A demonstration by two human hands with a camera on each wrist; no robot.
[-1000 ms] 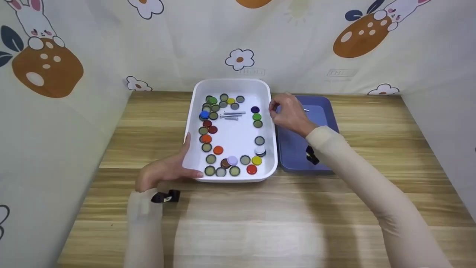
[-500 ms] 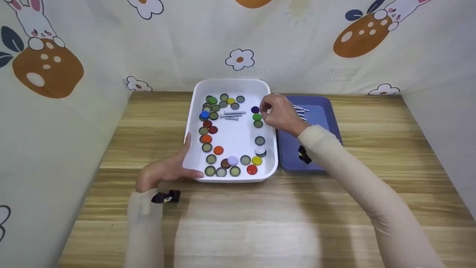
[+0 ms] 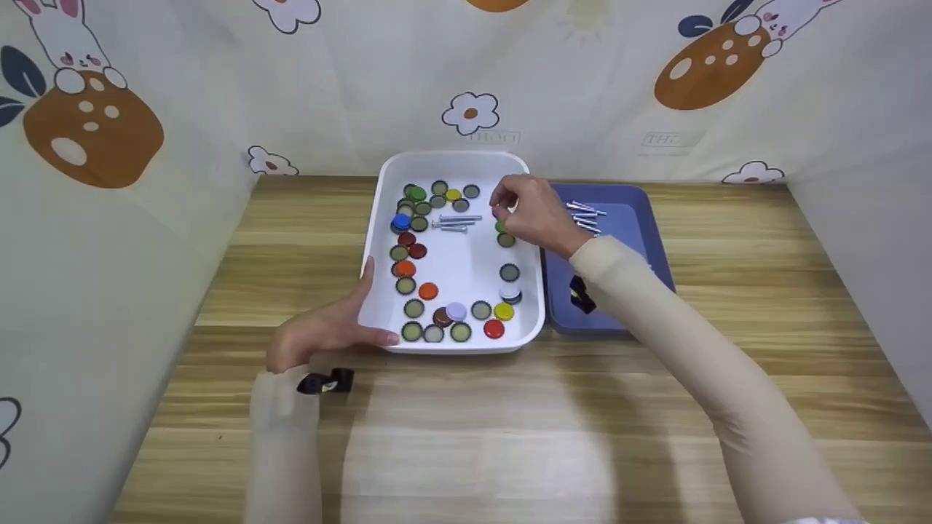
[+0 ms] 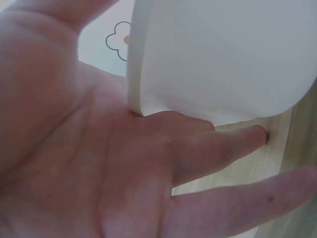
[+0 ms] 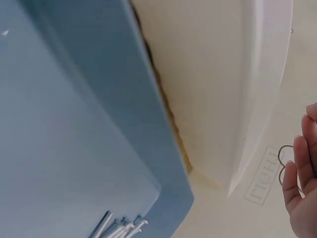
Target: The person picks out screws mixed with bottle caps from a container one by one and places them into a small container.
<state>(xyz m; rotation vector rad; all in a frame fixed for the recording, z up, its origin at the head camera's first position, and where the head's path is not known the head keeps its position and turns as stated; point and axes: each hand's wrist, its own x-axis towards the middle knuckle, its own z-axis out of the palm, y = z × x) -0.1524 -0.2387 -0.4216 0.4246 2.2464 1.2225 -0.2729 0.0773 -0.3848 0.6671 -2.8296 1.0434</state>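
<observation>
My left hand (image 3: 324,338) spans the near left corner of a white plastic bin (image 3: 535,306), thumb over the front rim. In the left wrist view its straight fingers (image 4: 218,148) extend along and beneath the bin's outer wall. My right hand (image 3: 535,215) hovers over the bin's right side with loosely bent fingers, thumb and index fingertips close above a purple bottle cap (image 3: 497,211) that they partly cover. No held object shows between them. Several silver bolts (image 3: 455,222) lie in the bin, left of this hand. Around them are many bottle caps, among them a red cap (image 3: 494,329) and a blue cap (image 3: 401,221).
A blue tray (image 3: 564,306) stands close against the bin's right side, partly under my right forearm. Several silver bolts (image 3: 585,217) lie at its far end. Both containers rest on a wood-grain table (image 3: 466,437), with a patterned cloth wall (image 3: 364,80) behind.
My right hand has moved left from the blue tray's edge to over the white bin, uncovering the bolts in the tray. The left hand stays at the bin's corner.
</observation>
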